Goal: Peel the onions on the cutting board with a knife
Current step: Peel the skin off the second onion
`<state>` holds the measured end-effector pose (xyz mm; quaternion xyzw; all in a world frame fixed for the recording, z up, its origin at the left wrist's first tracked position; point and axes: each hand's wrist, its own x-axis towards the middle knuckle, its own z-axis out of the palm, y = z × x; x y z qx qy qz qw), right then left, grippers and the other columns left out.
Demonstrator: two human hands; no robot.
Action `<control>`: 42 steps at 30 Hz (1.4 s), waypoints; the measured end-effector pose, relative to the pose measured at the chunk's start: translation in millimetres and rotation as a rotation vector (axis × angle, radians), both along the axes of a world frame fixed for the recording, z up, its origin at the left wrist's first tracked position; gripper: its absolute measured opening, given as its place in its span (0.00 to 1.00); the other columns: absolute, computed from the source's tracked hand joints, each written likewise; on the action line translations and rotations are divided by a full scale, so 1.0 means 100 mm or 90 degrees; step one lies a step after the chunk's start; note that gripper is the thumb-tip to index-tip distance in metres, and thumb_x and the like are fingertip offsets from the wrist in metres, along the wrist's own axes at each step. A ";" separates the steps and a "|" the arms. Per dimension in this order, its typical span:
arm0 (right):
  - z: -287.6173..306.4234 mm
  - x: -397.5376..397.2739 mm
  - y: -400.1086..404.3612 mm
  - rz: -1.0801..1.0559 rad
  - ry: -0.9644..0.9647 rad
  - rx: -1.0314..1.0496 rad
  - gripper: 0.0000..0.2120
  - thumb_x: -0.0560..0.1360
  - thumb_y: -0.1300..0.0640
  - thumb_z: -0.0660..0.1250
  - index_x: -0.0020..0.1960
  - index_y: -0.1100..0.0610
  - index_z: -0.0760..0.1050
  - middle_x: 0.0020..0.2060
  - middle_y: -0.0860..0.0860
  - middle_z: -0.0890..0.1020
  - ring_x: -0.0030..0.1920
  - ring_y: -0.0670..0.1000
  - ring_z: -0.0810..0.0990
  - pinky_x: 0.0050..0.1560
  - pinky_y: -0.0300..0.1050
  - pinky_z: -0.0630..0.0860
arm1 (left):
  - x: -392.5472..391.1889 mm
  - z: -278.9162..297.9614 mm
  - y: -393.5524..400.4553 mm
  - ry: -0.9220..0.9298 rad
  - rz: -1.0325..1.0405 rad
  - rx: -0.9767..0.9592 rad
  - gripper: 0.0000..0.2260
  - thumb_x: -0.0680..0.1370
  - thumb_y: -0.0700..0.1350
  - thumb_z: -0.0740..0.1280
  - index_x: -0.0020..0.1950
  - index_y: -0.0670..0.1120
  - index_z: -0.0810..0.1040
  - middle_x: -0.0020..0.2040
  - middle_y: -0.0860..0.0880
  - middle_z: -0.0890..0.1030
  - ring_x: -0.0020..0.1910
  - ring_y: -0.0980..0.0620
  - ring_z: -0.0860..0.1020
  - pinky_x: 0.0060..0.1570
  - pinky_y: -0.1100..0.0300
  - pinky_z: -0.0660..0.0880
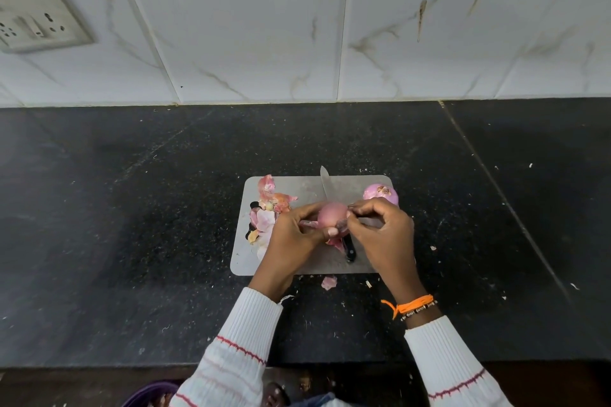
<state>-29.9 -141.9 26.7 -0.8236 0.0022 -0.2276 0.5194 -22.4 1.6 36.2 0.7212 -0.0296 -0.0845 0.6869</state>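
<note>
No legible writing anywhere; grey cutting board (291, 266) sits mid-desk (132, 208), dark bare surface wide on both sides. Left hand (291, 235) cups the onion (332, 214) above board centre, fingers curled round it; right hand (383, 235) pinches skin at its right side. Knife (325, 187) lies on board beneath; second onion (380, 193) at far right corner, peels (267, 208) piled left.

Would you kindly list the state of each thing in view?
Held onion: partly peeled, gripped by left hand.
Right hand: pinching its skin.
Knife: lying on cutting board, unheld.
Second onion: peeled, on the board.
Peels: piled at board's left.
</note>
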 end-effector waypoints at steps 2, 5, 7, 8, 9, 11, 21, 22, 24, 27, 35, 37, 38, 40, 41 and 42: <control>-0.01 0.00 -0.01 0.016 0.035 0.030 0.03 0.70 0.66 0.71 0.42 0.59 0.80 0.38 0.48 0.82 0.41 0.42 0.81 0.42 0.29 0.75 | -0.01 0.00 0.01 0.012 0.001 0.010 0.17 0.72 0.33 0.70 0.58 0.45 0.78 0.49 0.53 0.81 0.47 0.59 0.79 0.50 0.66 0.77; 0.00 -0.02 0.00 0.118 0.143 0.179 0.09 0.74 0.64 0.67 0.53 0.56 0.78 0.46 0.48 0.83 0.48 0.41 0.81 0.46 0.32 0.76 | -0.02 -0.02 -0.01 0.106 0.013 -0.085 0.15 0.76 0.34 0.65 0.62 0.40 0.73 0.52 0.45 0.80 0.49 0.53 0.80 0.50 0.63 0.79; 0.00 -0.03 0.00 0.171 0.177 0.224 0.15 0.72 0.64 0.69 0.58 0.56 0.75 0.51 0.48 0.82 0.51 0.43 0.81 0.48 0.34 0.77 | -0.02 -0.04 -0.02 0.131 0.008 -0.110 0.14 0.78 0.36 0.62 0.63 0.39 0.72 0.55 0.41 0.80 0.51 0.49 0.80 0.52 0.59 0.79; -0.01 -0.04 0.00 0.183 0.177 0.226 0.18 0.71 0.66 0.70 0.59 0.56 0.74 0.52 0.48 0.81 0.52 0.43 0.81 0.48 0.34 0.77 | -0.02 -0.05 -0.02 0.130 -0.003 -0.099 0.13 0.79 0.37 0.62 0.64 0.40 0.72 0.55 0.41 0.80 0.53 0.49 0.80 0.54 0.58 0.78; -0.01 -0.05 0.00 0.186 0.173 0.220 0.19 0.70 0.66 0.70 0.60 0.56 0.74 0.53 0.48 0.81 0.53 0.43 0.80 0.48 0.35 0.77 | -0.02 -0.06 -0.01 0.123 -0.014 -0.078 0.13 0.79 0.39 0.61 0.64 0.41 0.72 0.56 0.42 0.80 0.54 0.49 0.80 0.57 0.57 0.77; -0.03 -0.05 -0.02 0.191 0.167 0.195 0.21 0.71 0.67 0.70 0.61 0.56 0.74 0.55 0.50 0.80 0.55 0.45 0.80 0.52 0.38 0.78 | -0.01 -0.08 0.00 0.116 -0.019 -0.046 0.12 0.80 0.41 0.61 0.63 0.44 0.74 0.57 0.43 0.80 0.56 0.49 0.79 0.61 0.53 0.74; -0.04 -0.04 0.01 0.230 0.144 0.120 0.20 0.72 0.67 0.68 0.59 0.48 0.74 0.57 0.49 0.78 0.60 0.45 0.76 0.62 0.46 0.74 | 0.01 -0.03 0.05 -0.234 0.098 0.204 0.12 0.72 0.36 0.71 0.54 0.45 0.81 0.50 0.51 0.83 0.50 0.57 0.80 0.54 0.65 0.76; -0.04 -0.04 0.01 0.227 0.142 0.109 0.20 0.72 0.66 0.68 0.60 0.49 0.74 0.56 0.48 0.78 0.59 0.45 0.76 0.62 0.45 0.74 | 0.01 -0.03 0.06 -0.256 0.108 0.227 0.11 0.72 0.36 0.71 0.53 0.45 0.82 0.49 0.51 0.83 0.49 0.57 0.80 0.53 0.64 0.76; -0.03 -0.04 0.03 0.224 0.128 0.089 0.19 0.72 0.66 0.69 0.59 0.50 0.75 0.55 0.48 0.78 0.58 0.45 0.76 0.61 0.44 0.74 | 0.00 -0.03 0.07 -0.281 0.125 0.248 0.10 0.71 0.36 0.71 0.52 0.44 0.83 0.47 0.50 0.84 0.47 0.58 0.81 0.51 0.64 0.77; -0.03 -0.02 0.03 0.222 0.119 0.065 0.19 0.72 0.66 0.69 0.58 0.50 0.75 0.54 0.48 0.78 0.58 0.44 0.76 0.59 0.39 0.74 | 0.01 -0.02 0.08 -0.304 0.128 0.267 0.09 0.70 0.36 0.72 0.50 0.42 0.83 0.47 0.48 0.84 0.45 0.58 0.81 0.50 0.64 0.78; 0.00 -0.01 0.05 0.232 0.104 0.032 0.21 0.70 0.69 0.69 0.57 0.49 0.75 0.52 0.44 0.77 0.55 0.36 0.75 0.53 0.25 0.69 | 0.02 0.01 0.12 -0.280 0.122 0.256 0.08 0.71 0.37 0.72 0.49 0.42 0.84 0.46 0.48 0.84 0.44 0.57 0.81 0.49 0.64 0.78; 0.00 -0.01 0.05 0.233 0.105 0.029 0.21 0.70 0.69 0.69 0.57 0.49 0.74 0.52 0.44 0.77 0.55 0.34 0.74 0.52 0.24 0.69 | 0.02 0.01 0.12 -0.284 0.118 0.255 0.08 0.70 0.36 0.72 0.49 0.42 0.84 0.45 0.48 0.84 0.43 0.57 0.81 0.48 0.64 0.78; 0.00 -0.01 0.04 0.232 0.106 0.026 0.21 0.70 0.69 0.69 0.56 0.48 0.74 0.51 0.44 0.77 0.55 0.34 0.74 0.52 0.24 0.69 | 0.02 0.01 0.12 -0.286 0.114 0.257 0.08 0.70 0.36 0.73 0.49 0.41 0.84 0.44 0.48 0.84 0.43 0.57 0.81 0.48 0.64 0.78; 0.00 -0.01 0.04 0.232 0.107 0.023 0.21 0.70 0.69 0.69 0.56 0.48 0.74 0.51 0.44 0.77 0.55 0.35 0.74 0.52 0.25 0.69 | 0.02 0.00 0.12 -0.285 0.105 0.261 0.08 0.70 0.36 0.73 0.48 0.41 0.84 0.43 0.48 0.83 0.42 0.56 0.81 0.47 0.63 0.79; 0.00 -0.01 0.04 0.232 0.108 0.022 0.21 0.70 0.69 0.69 0.56 0.48 0.75 0.51 0.44 0.77 0.55 0.36 0.75 0.53 0.25 0.69 | 0.02 0.00 0.11 -0.285 0.102 0.263 0.08 0.69 0.36 0.73 0.48 0.41 0.84 0.43 0.47 0.83 0.41 0.56 0.81 0.47 0.63 0.79; 0.00 -0.01 0.03 0.230 0.109 0.020 0.21 0.70 0.69 0.69 0.56 0.48 0.75 0.51 0.44 0.77 0.55 0.38 0.75 0.53 0.25 0.69 | 0.02 -0.01 0.11 -0.286 0.101 0.266 0.09 0.69 0.36 0.73 0.48 0.41 0.84 0.42 0.47 0.83 0.41 0.56 0.81 0.46 0.62 0.79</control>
